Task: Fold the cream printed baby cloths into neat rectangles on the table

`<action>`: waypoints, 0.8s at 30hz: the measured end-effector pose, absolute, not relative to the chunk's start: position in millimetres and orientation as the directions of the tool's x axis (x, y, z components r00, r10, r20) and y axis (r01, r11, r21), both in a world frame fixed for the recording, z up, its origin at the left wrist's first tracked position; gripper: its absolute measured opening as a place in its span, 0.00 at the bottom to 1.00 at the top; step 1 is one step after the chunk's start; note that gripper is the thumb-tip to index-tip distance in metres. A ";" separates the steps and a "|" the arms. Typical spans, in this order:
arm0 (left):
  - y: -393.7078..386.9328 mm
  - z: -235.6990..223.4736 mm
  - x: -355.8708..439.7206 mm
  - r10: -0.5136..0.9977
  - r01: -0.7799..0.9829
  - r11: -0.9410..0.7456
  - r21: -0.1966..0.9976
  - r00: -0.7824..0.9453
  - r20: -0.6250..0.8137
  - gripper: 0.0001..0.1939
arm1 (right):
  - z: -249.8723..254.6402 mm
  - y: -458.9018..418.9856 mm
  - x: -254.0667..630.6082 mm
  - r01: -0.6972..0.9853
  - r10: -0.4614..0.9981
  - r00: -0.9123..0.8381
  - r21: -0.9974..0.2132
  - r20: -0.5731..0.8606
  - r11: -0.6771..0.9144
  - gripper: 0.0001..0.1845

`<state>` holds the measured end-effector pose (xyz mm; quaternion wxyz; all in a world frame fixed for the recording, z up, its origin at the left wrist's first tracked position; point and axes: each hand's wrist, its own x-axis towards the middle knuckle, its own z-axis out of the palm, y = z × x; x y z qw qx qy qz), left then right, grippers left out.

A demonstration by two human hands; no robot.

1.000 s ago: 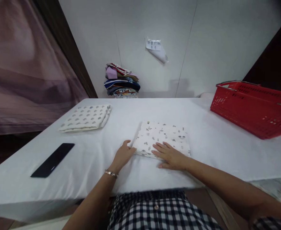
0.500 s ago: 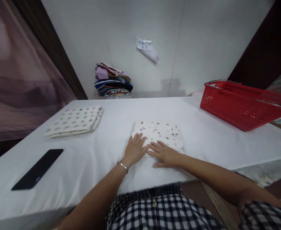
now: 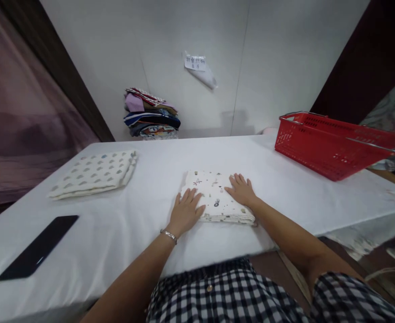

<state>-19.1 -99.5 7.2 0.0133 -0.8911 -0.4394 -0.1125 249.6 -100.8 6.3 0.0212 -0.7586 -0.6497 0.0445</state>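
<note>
Seemingly you're at a flattening step, left hand [image 3: 185, 211] and right hand [image 3: 242, 191] spread on the folded patterned cloth [image 3: 214, 197] at centre frame, and the next move calls for keeping its layered edges aligned.

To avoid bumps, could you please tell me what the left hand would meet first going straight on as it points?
The left hand would probably first cross the folded white printed cloth it rests on, then white-draped tabletop, though depth is unclear.
</note>
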 end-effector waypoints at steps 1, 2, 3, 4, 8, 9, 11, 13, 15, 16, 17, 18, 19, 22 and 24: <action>-99.7 6.9 -19.4 0.783 0.788 -0.610 0.080 0.585 0.209 0.26 | 1.9 -100.7 251.0 0.985 0.988 0.148 -0.083 -0.037 -0.150 0.37; -99.7 6.7 -19.9 0.786 0.790 -0.608 0.084 0.583 0.205 0.26 | -0.8 -100.9 251.5 0.986 0.989 0.142 -0.079 -0.032 -0.144 0.38; -99.7 7.0 -20.5 0.789 0.791 -0.606 0.087 0.582 0.198 0.26 | -1.8 -101.0 251.5 0.987 0.990 0.137 -0.077 -0.032 -0.139 0.38; -99.4 8.0 -21.2 0.792 0.792 -0.604 0.091 0.583 0.183 0.27 | -1.5 -101.0 251.4 0.988 0.990 0.134 -0.078 -0.033 -0.136 0.38; -93.9 23.0 -17.7 0.815 0.807 -0.572 0.149 0.580 -0.011 0.30 | 9.3 -98.0 248.8 0.986 0.987 0.139 -0.087 -0.076 -0.145 0.38; -90.8 29.2 -13.5 0.820 0.817 -0.554 0.162 0.568 -0.063 0.32 | 13.4 -96.4 247.0 0.986 0.987 0.138 -0.084 -0.080 -0.145 0.38; -81.4 41.6 -0.4 0.833 0.834 -0.526 0.168 0.545 -0.096 0.35 | 21.5 -92.5 241.1 0.989 0.990 0.124 -0.070 -0.066 -0.128 0.39; -67.2 49.6 15.8 0.840 0.832 -0.533 0.153 0.542 -0.021 0.36 | 27.2 -88.4 233.5 0.994 0.995 0.095 -0.056 -0.034 -0.096 0.40; -49.0 49.0 29.3 0.835 0.824 -0.550 0.133 0.544 0.081 0.35 | 27.7 -85.0 227.4 0.995 0.997 0.078 -0.054 -0.019 -0.079 0.40; -39.5 45.3 33.5 0.841 0.831 -0.541 0.131 0.531 0.105 0.35 | 25.6 -83.8 225.8 0.995 0.996 0.082 -0.058 -0.019 -0.083 0.41; -30.5 39.8 35.6 0.857 0.846 -0.515 0.140 0.504 0.104 0.36 | 22.1 -82.9 225.5 0.994 0.996 0.091 -0.064 -0.016 -0.092 0.40; -22.6 33.2 36.0 0.874 0.860 -0.486 0.155 0.477 0.090 0.36 | 17.5 -82.4 226.2 0.993 0.995 0.100 -0.070 -0.008 -0.100 0.40; -16.1 26.2 35.0 0.888 0.871 -0.460 0.172 0.454 0.074 0.37 | 12.4 -82.2 227.8 0.992 0.994 0.106 -0.075 0.005 -0.105 0.40; -6.2 9.3 29.1 0.898 0.872 -0.439 0.214 0.435 0.069 0.38 | -1.0 -82.5 234.2 0.993 0.993 0.097 -0.078 0.061 -0.092 0.40; -5.3 3.9 26.5 0.900 0.871 -0.435 0.230 0.429 0.076 0.39 | -6.0 -83.0 236.8 0.994 0.993 0.087 -0.077 0.076 -0.082 0.39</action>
